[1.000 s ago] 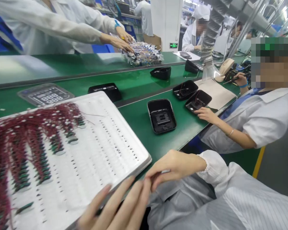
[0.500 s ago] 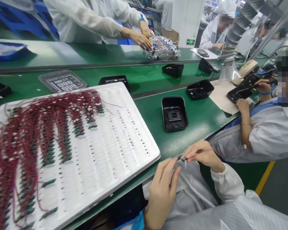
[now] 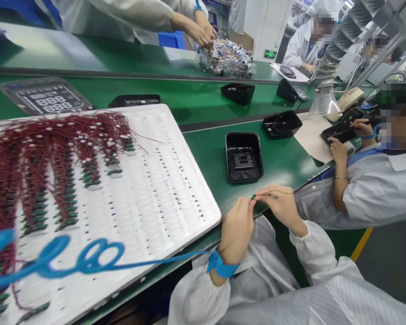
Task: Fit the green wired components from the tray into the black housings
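My left hand (image 3: 238, 230) and my right hand (image 3: 280, 205) meet at the table's front edge, fingertips pinched together on a small green circuit board (image 3: 253, 197). Most of the board is hidden by the fingers. A thin dark wire (image 3: 279, 191) trails across the top of my right hand. Just beyond the hands an open black plastic housing (image 3: 244, 158) rests on the green table. To the left, a white foam tray (image 3: 176, 216) carries rows of similar green boards with dark red wires (image 3: 62, 135). A blue wrist strap (image 3: 221, 266) circles my left wrist.
The strap's coiled blue cord (image 3: 98, 257) stretches over the tray. More black housings (image 3: 282, 124) and a display panel (image 3: 47, 97) lie farther back. A co-worker at right holds a black housing (image 3: 338, 132). Across the table, another handles a wire bundle (image 3: 228, 58).
Both hands have risen and moved away from my body, closer to the black housing, keeping hold of the board. The blue cord has come into view, and the view has shifted right.
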Demonstrator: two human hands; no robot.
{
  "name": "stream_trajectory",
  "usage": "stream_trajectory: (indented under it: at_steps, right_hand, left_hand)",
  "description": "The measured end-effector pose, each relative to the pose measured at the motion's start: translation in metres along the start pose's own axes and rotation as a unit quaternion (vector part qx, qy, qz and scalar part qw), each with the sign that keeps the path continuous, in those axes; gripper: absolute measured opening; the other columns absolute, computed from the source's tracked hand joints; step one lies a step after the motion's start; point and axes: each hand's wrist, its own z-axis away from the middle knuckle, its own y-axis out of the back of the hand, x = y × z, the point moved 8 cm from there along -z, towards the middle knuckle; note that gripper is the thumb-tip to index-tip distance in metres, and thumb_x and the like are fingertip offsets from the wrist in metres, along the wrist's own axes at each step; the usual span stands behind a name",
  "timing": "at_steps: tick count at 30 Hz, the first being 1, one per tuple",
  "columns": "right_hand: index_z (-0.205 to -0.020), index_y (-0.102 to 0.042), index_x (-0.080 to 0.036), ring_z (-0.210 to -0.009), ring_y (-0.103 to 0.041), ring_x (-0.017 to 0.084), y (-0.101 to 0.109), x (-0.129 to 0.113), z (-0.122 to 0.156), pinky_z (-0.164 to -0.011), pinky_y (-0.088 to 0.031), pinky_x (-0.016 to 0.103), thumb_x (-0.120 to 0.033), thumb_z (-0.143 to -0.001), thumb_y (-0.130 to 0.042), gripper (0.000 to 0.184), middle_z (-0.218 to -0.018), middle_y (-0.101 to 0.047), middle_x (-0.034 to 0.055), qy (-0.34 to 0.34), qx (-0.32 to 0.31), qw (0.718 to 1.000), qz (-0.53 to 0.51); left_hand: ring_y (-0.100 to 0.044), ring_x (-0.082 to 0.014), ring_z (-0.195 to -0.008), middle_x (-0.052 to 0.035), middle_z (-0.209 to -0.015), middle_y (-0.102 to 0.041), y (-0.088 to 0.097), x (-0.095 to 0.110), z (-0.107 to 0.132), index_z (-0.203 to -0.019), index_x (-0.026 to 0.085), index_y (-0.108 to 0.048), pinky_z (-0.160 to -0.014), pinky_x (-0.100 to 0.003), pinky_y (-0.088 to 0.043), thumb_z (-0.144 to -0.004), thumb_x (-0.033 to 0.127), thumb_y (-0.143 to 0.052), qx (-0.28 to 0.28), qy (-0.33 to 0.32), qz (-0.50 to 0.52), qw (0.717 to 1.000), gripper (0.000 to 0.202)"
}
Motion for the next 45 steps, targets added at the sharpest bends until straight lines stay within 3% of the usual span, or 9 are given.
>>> stream_trajectory:
  at_steps: [5, 9, 17, 21, 24, 27, 31, 35, 45]
  right_hand:
    - [-0.080, -0.082, -0.023, -0.083, -0.074, 0.015, 0.009, 0.004, -0.035, -0.082, -0.056, 0.025, -0.018, -0.087, -0.073, 0.013, -0.087, -0.080, 0.0016, 0.026, -0.045, 0.988, 0.143]
    - [-0.086, -0.083, -0.023, -0.086, -0.073, 0.014, 0.011, 0.004, -0.072, -0.084, -0.053, 0.025, -0.018, -0.090, -0.070, 0.014, -0.091, -0.080, 0.0003, 0.011, -0.061, 0.969, 0.239]
    - [-0.085, -0.080, -0.015, -0.078, -0.065, 0.013, -0.050, 0.010, -0.098, -0.077, -0.044, 0.024, -0.006, -0.088, -0.064, 0.018, -0.086, -0.077, 0.0028, -0.018, -0.266, 0.891, 0.367]
    - [-0.086, -0.076, -0.015, -0.090, -0.060, 0.019, -0.055, 0.008, -0.095, -0.076, -0.041, 0.028, -0.013, -0.093, -0.064, 0.014, -0.092, -0.073, 0.0066, -0.008, -0.266, 0.849, 0.457]
    - [-0.101, -0.071, -0.013, -0.100, -0.058, 0.024, -0.053, 0.001, -0.095, -0.078, -0.042, 0.030, -0.017, -0.094, -0.067, 0.010, -0.102, -0.070, 0.0113, 0.016, -0.230, 0.818, 0.527]
    - [-0.117, -0.064, -0.012, -0.090, -0.062, 0.022, -0.049, 0.003, -0.097, -0.074, -0.043, 0.029, -0.021, -0.093, -0.070, 0.026, -0.099, -0.069, 0.0113, -0.018, -0.216, 0.803, 0.554]
    - [-0.112, -0.067, -0.015, -0.084, -0.065, 0.023, -0.041, 0.012, -0.104, -0.073, -0.045, 0.030, -0.037, -0.093, -0.073, 0.030, -0.095, -0.071, 0.0112, -0.082, -0.236, 0.784, 0.569]
    - [-0.104, -0.071, -0.014, -0.089, -0.066, 0.025, -0.039, 0.015, -0.111, -0.076, -0.046, 0.030, -0.039, -0.088, -0.079, 0.031, -0.094, -0.071, 0.0115, -0.086, -0.251, 0.787, 0.557]
    - [-0.090, -0.077, -0.017, -0.068, -0.061, 0.012, -0.034, 0.007, -0.114, -0.070, -0.040, 0.026, -0.026, -0.089, -0.075, 0.009, -0.075, -0.071, -0.0009, -0.039, -0.333, 0.848, 0.410]
  left_hand:
    - [-0.066, -0.0227, -0.095, -0.0147, -0.109, -0.067, -0.018, -0.013, -0.012, -0.116, 0.012, -0.065, -0.083, -0.035, -0.057, -0.103, 0.018, -0.048, 0.019, -0.017, -0.073, 0.997, 0.022]
    - [-0.060, -0.0345, -0.122, -0.0263, -0.141, -0.056, -0.024, -0.023, -0.014, -0.143, 0.010, -0.051, -0.094, -0.047, -0.058, -0.097, 0.019, -0.059, -0.004, 0.015, -0.124, 0.992, 0.047]
    - [-0.060, -0.0299, -0.125, -0.0212, -0.142, -0.059, -0.032, -0.028, -0.016, -0.147, 0.011, -0.048, -0.094, -0.043, -0.056, -0.101, 0.014, -0.042, -0.061, 0.051, -0.105, 0.991, 0.047]
    - [-0.059, -0.0292, -0.126, -0.0206, -0.144, -0.058, -0.033, -0.027, -0.017, -0.147, 0.011, -0.049, -0.097, -0.042, -0.055, -0.100, 0.010, -0.038, -0.074, 0.061, -0.087, 0.992, 0.048]
    - [-0.058, -0.0298, -0.128, -0.0198, -0.146, -0.057, -0.033, -0.025, -0.017, -0.149, 0.010, -0.047, -0.101, -0.043, -0.054, -0.099, 0.007, -0.036, -0.071, 0.063, -0.080, 0.992, 0.051]
    - [-0.058, -0.0303, -0.128, -0.0195, -0.146, -0.057, -0.032, -0.023, -0.017, -0.149, 0.009, -0.047, -0.105, -0.045, -0.052, -0.099, 0.006, -0.036, -0.064, 0.067, -0.081, 0.992, 0.052]
    - [-0.057, -0.0308, -0.129, -0.0202, -0.146, -0.057, -0.033, -0.021, -0.019, -0.148, 0.009, -0.049, -0.107, -0.045, -0.051, -0.098, 0.006, -0.037, -0.065, 0.073, -0.083, 0.992, 0.051]
    - [-0.057, -0.0323, -0.129, -0.0199, -0.148, -0.054, -0.034, -0.021, -0.022, -0.149, 0.008, -0.046, -0.107, -0.046, -0.050, -0.097, 0.005, -0.037, -0.089, 0.086, -0.084, 0.989, 0.054]
    - [-0.054, -0.0311, -0.131, -0.0194, -0.152, -0.050, -0.028, -0.017, -0.027, -0.153, 0.010, -0.042, -0.110, -0.046, -0.049, -0.097, 0.007, -0.035, -0.144, 0.101, -0.101, 0.979, 0.057]
